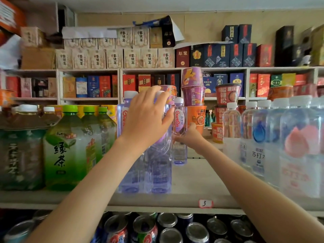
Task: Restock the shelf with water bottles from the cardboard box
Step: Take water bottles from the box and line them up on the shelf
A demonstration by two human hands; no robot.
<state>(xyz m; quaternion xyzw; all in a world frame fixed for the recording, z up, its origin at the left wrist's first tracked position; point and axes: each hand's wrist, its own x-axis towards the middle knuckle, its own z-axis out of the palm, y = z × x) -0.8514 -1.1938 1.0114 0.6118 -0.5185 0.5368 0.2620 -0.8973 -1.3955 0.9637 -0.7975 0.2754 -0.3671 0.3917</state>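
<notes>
Several clear purple-tinted water bottles stand together on the white shelf point(201, 186). My left hand point(147, 118) wraps around the upper part of the front bottle point(160, 172), covering its cap and label. Behind it a smaller bottle point(179, 130) with a white cap and a pink-lettered label stands further back; my right hand point(190, 135) grips it at mid-height from the right. Another bottle point(125, 118) stands at the left of the group. The cardboard box is out of view.
Large green tea bottles point(70, 148) crowd the shelf to the left, clear soda-water bottles point(280, 141) to the right. Stacked noodle cups point(193, 95) stand behind. Drink cans point(168, 227) fill the shelf below. A price tag point(204, 203) marks the shelf edge.
</notes>
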